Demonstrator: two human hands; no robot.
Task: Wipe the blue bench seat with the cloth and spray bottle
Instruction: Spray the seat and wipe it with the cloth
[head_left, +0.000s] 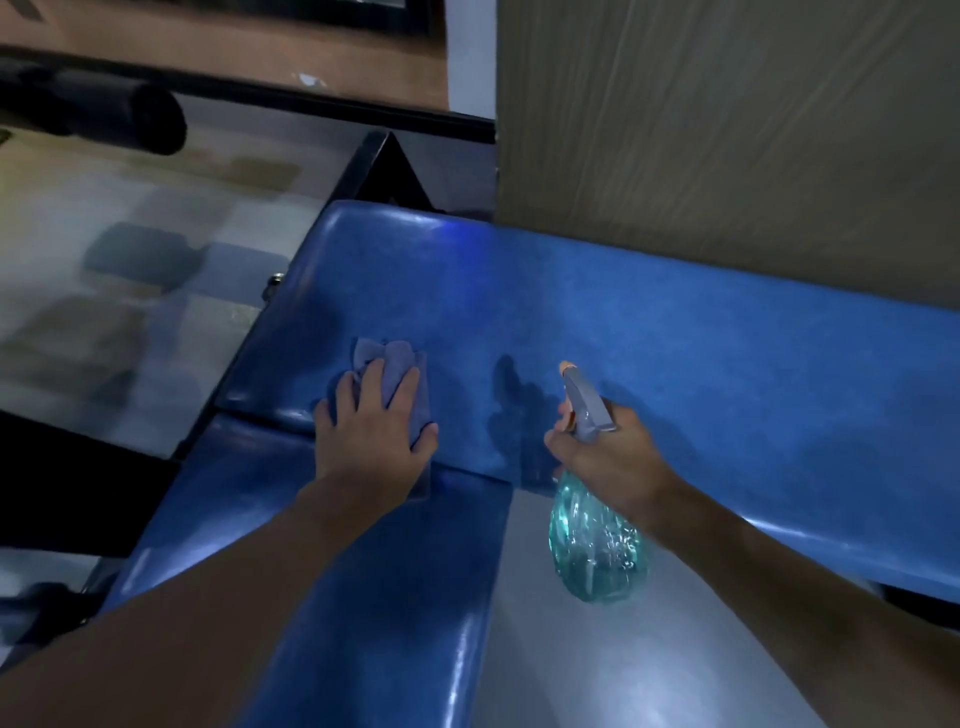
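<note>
The blue bench seat (649, 332) runs from the centre to the right edge, with a second blue pad (363, 571) joining it toward me. A folded blue-grey cloth (397, 371) lies near the seat's front left corner. My left hand (371, 428) presses flat on the cloth with fingers spread. My right hand (605, 457) grips the neck of a clear teal spray bottle (597, 545). Its grey head and orange nozzle point at the seat, and the bottle hangs over the gap in front of the seat.
A tall wood-grain panel (727, 130) stands right behind the seat. A black metal frame (374, 166) rises at the seat's far left corner. A black padded roller (104, 117) sits at top left. Grey floor (104, 260) lies left of the bench.
</note>
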